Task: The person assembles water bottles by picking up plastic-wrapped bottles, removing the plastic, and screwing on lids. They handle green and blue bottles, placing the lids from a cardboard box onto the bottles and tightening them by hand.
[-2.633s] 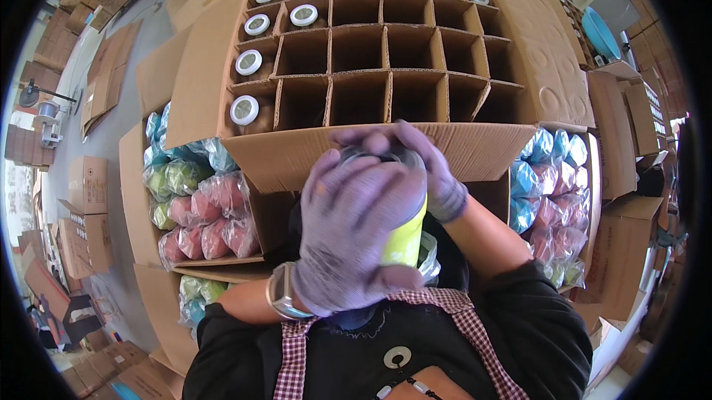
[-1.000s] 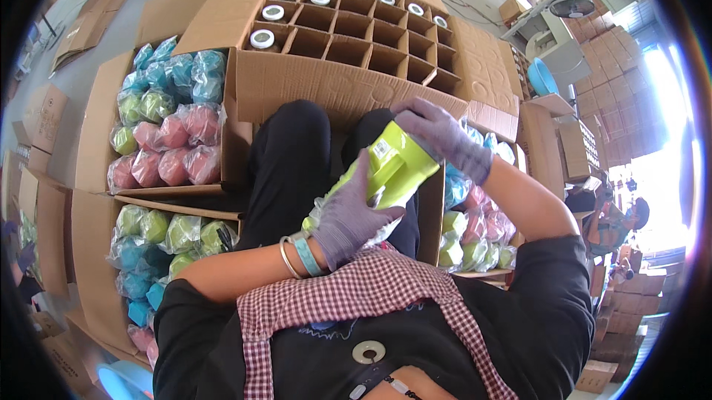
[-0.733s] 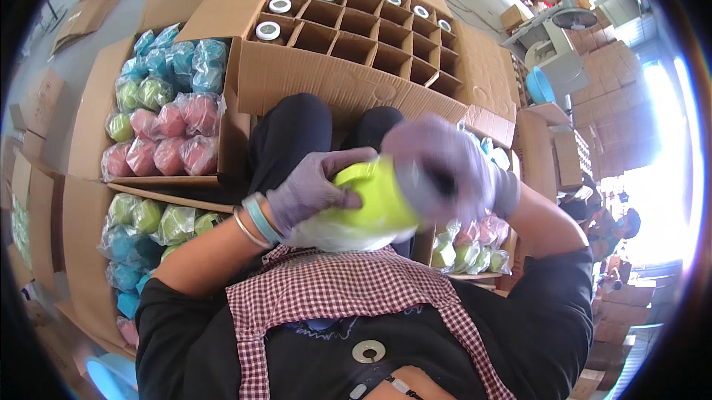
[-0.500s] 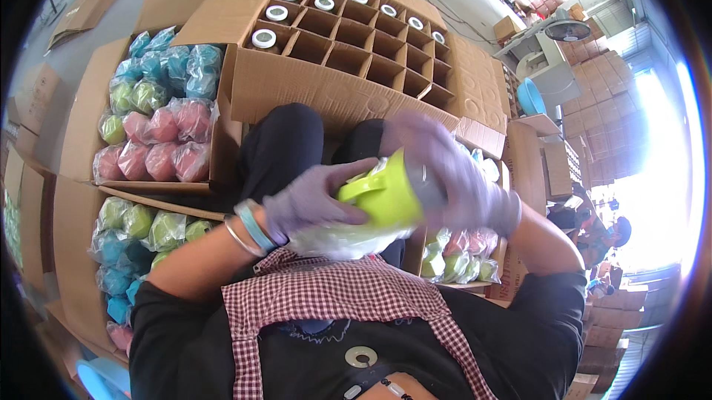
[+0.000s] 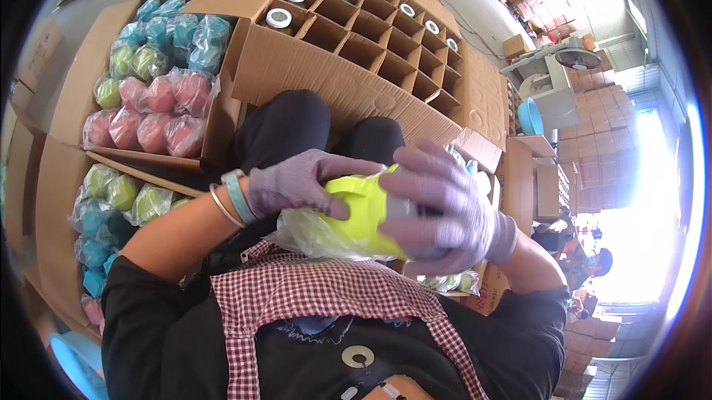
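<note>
Above my lap, I hold a lime-green cup (image 5: 357,216) with a loop handle, lying on its side with a grey end toward the right. My gloved left hand (image 5: 297,183) is closed around the handle side, its thumb and fingers on the green body. My gloved right hand (image 5: 452,215) wraps the grey end; its fingers are a little blurred and cover most of that part. Clear plastic (image 5: 308,231) hangs along the cup's near side, below my left hand. Both gloves are greyish purple.
Ahead stands a carton with cardboard dividers (image 5: 315,66); white-lidded containers (image 5: 279,19) fill several cells. Cartons to the left hold plastic-wrapped blue, green and pink pieces (image 5: 152,96). More wrapped pieces (image 5: 452,281) sit at right. A fan (image 5: 578,59) and stacked boxes stand farther off.
The cup has shifted slightly left and is turned more level. My right hand has come down over its grey end, fingers now spread around it. My left hand keeps its hold.
</note>
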The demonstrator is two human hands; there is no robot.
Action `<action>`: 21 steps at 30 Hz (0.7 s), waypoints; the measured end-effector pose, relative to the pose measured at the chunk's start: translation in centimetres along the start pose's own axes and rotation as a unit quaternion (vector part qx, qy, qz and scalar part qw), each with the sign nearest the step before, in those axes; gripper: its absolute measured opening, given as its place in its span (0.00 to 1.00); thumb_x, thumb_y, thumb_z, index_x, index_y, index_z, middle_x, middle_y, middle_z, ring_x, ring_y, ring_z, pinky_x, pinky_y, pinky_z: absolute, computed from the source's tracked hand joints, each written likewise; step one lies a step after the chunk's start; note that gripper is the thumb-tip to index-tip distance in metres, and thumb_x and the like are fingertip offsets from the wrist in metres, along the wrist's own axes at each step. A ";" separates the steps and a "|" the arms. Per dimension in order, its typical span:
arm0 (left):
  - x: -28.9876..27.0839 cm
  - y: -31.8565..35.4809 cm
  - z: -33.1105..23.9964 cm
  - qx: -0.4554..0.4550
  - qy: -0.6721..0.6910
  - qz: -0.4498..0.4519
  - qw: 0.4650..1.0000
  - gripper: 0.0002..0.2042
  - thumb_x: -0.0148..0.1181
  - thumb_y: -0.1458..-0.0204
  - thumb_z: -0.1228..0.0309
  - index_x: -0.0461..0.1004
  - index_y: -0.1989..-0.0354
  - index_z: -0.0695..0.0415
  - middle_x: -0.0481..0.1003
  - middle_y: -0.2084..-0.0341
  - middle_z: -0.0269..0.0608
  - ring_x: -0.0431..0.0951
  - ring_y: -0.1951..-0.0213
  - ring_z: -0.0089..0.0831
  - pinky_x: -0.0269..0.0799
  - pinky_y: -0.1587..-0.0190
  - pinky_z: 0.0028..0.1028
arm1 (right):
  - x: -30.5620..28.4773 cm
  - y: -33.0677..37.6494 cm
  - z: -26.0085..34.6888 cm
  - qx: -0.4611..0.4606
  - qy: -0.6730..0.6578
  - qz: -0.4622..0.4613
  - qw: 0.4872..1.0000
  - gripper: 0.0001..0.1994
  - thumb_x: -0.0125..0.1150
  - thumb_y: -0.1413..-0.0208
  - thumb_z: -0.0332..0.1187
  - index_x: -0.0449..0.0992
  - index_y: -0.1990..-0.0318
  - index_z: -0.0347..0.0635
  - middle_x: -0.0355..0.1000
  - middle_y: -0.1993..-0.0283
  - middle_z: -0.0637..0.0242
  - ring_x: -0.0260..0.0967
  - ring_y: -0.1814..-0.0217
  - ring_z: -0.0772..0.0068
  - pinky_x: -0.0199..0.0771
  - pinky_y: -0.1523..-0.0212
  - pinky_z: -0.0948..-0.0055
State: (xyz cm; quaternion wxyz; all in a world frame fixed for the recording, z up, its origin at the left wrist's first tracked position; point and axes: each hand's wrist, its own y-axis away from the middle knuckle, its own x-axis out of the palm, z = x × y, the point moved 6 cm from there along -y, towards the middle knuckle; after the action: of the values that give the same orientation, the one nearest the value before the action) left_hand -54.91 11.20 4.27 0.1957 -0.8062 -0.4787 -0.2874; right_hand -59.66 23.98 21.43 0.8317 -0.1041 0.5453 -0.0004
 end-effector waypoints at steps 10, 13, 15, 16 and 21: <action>1.0 -1.1 2.4 0.092 -0.093 -0.156 0.979 0.48 0.75 0.54 0.75 0.52 0.26 0.66 0.66 0.33 0.47 0.68 0.35 0.31 0.63 0.32 0.31 | 1.3 4.7 -9.4 0.290 -0.321 -0.166 0.886 0.19 0.58 0.37 0.41 0.71 0.44 0.38 0.69 0.44 0.58 0.68 0.39 0.66 0.66 0.36 0.64; 0.4 0.8 1.5 0.073 0.003 -0.091 0.993 0.50 0.79 0.56 0.72 0.53 0.25 0.64 0.67 0.33 0.44 0.68 0.34 0.30 0.61 0.31 0.34 | -2.2 2.7 -6.4 0.180 -0.120 -0.033 0.976 0.14 0.71 0.47 0.38 0.78 0.57 0.41 0.70 0.48 0.60 0.71 0.44 0.62 0.74 0.44 0.64; 0.9 1.4 0.8 0.054 -0.008 -0.058 0.997 0.48 0.79 0.57 0.72 0.56 0.26 0.64 0.70 0.35 0.41 0.69 0.35 0.30 0.62 0.31 0.34 | -3.2 1.4 -3.9 0.103 -0.008 0.034 0.994 0.13 0.73 0.51 0.38 0.79 0.63 0.41 0.71 0.54 0.61 0.73 0.50 0.60 0.77 0.51 0.65; 1.1 1.6 0.7 0.040 -0.019 -0.045 0.998 0.48 0.78 0.56 0.73 0.56 0.26 0.64 0.69 0.34 0.41 0.68 0.35 0.29 0.61 0.31 0.33 | -3.5 0.5 -2.3 0.078 0.045 0.064 0.994 0.13 0.73 0.52 0.39 0.79 0.64 0.41 0.71 0.57 0.62 0.74 0.52 0.61 0.77 0.53 0.65; 1.9 2.4 1.3 0.038 -0.011 -0.045 0.998 0.46 0.77 0.54 0.74 0.56 0.26 0.63 0.69 0.34 0.40 0.68 0.35 0.27 0.60 0.31 0.31 | -2.4 -0.6 1.0 0.094 0.158 0.139 0.973 0.14 0.70 0.53 0.41 0.77 0.71 0.39 0.71 0.66 0.61 0.75 0.64 0.60 0.78 0.64 0.62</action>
State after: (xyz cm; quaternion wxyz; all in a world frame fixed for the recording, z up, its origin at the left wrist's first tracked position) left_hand -51.70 12.08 4.46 0.2076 -0.7787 -0.5274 -0.2692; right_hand -59.70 23.86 24.07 0.7329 0.0526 0.6767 0.0472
